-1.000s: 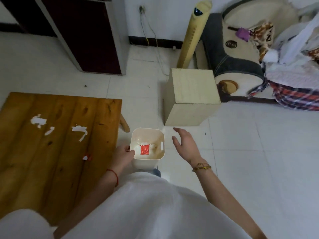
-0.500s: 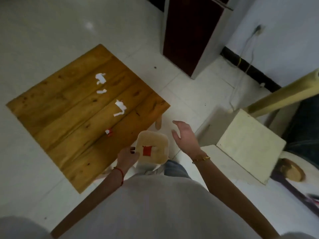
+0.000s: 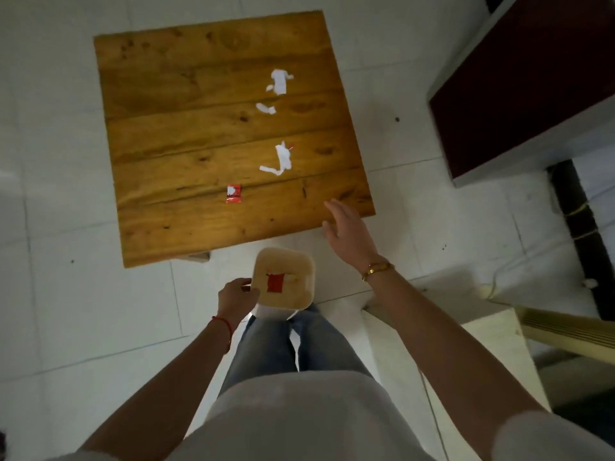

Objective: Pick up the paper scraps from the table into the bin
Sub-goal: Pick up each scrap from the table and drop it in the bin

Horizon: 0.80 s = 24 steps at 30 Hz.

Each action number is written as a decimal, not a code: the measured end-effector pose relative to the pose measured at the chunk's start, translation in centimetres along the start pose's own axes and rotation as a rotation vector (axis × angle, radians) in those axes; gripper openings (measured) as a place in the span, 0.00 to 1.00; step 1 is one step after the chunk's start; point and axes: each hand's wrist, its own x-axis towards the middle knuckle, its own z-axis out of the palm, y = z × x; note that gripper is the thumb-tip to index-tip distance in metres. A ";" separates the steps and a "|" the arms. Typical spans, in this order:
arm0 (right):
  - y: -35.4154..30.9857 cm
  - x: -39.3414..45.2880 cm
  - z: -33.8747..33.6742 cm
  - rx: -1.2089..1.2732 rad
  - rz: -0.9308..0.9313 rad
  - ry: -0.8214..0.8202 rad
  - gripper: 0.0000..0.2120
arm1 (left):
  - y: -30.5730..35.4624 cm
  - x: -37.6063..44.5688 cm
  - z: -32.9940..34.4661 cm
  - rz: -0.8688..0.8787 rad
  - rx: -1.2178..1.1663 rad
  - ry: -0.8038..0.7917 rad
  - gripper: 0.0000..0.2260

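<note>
- Your left hand (image 3: 237,294) is the grip clenched on the near-left rim of the bin (image 3: 307,272), holding it above your legs, just short of the counter's near edge.
- Your right hand (image 3: 346,232) is released, fingers spread and holding nothing, hovering over the near-right corner of the counter (image 3: 173,134).
- The relation that matters: every scrap left lies up and to the left of that free hand, farther onto the counter. The right hand is the nearer one; the left is busy with the bin.
- Nearest is the red scrap (image 3: 233,194), a small crumpled, glossy-looking square with a white patch, lying near the front edge and well left of your fingertips.
- Beyond it sits a hooked white strip (image 3: 283,159), its long axis running away from you with a tail bending left at the near end.
- Farther still are a small white sliver (image 3: 265,108) and a ragged white piece (image 3: 279,82), thin and flat against the boards.
- The counter is varnished planks with knots, the grain running across your view; flat paper on it will probably need a fingernail pinch or a slide to the edge.
- The bin is smooth cream plastic, square with rounded corners, and already holds a red piece (image 3: 275,282) on its floor.
</note>
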 end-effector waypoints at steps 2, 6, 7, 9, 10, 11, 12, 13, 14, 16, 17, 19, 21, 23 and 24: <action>0.5 2.5 1.1 -0.023 -0.033 -0.033 0.23 | -0.8 1.2 1.1 -0.033 -0.039 0.024 0.16; 1.3 7.7 3.7 -0.068 -0.100 -0.084 0.24 | -1.9 4.2 3.0 -0.074 -0.074 0.054 0.15; 1.4 9.1 4.3 -0.075 -0.108 -0.086 0.24 | -2.1 5.0 3.4 -0.073 -0.074 0.055 0.14; 1.6 11.7 5.6 -0.087 -0.118 -0.092 0.25 | -2.5 6.6 4.1 -0.071 -0.077 0.061 0.14; 1.7 12.9 6.4 -0.097 -0.129 -0.104 0.25 | -2.8 7.4 4.5 -0.075 -0.086 0.066 0.14; 1.8 14.2 7.1 -0.112 -0.144 -0.117 0.25 | -3.1 8.3 4.8 -0.079 -0.094 0.069 0.14; 1.8 15.5 7.8 -0.132 -0.163 -0.130 0.25 | -3.3 9.2 5.1 -0.088 -0.103 0.071 0.14; 1.9 16.7 8.4 -0.151 -0.181 -0.145 0.26 | -3.5 9.9 5.4 -0.100 -0.111 0.075 0.15; 1.9 17.8 9.0 -0.166 -0.195 -0.156 0.26 | -3.7 10.6 5.7 -0.110 -0.120 0.080 0.15; 2.0 20.1 9.9 -0.195 -0.212 -0.170 0.27 | -4.0 11.9 6.3 -0.116 -0.144 0.087 0.15; 2.1 21.1 10.3 -0.207 -0.215 -0.177 0.27 | -4.1 12.4 6.5 -0.120 -0.153 0.091 0.15; 2.3 22.8 11.0 -0.238 -0.221 -0.193 0.28 | -4.2 13.5 6.9 -0.126 -0.169 0.101 0.14; 2.5 23.6 11.6 -0.278 -0.236 -0.225 0.28 | -4.3 14.3 7.2 -0.140 -0.185 0.111 0.14; 2.7 23.4 12.4 -0.299 -0.262 -0.246 0.28 | -4.2 14.9 7.3 -0.156 -0.197 0.121 0.14; 2.8 22.9 12.7 -0.294 -0.277 -0.250 0.27 | -4.2 15.2 7.3 -0.158 -0.199 0.123 0.14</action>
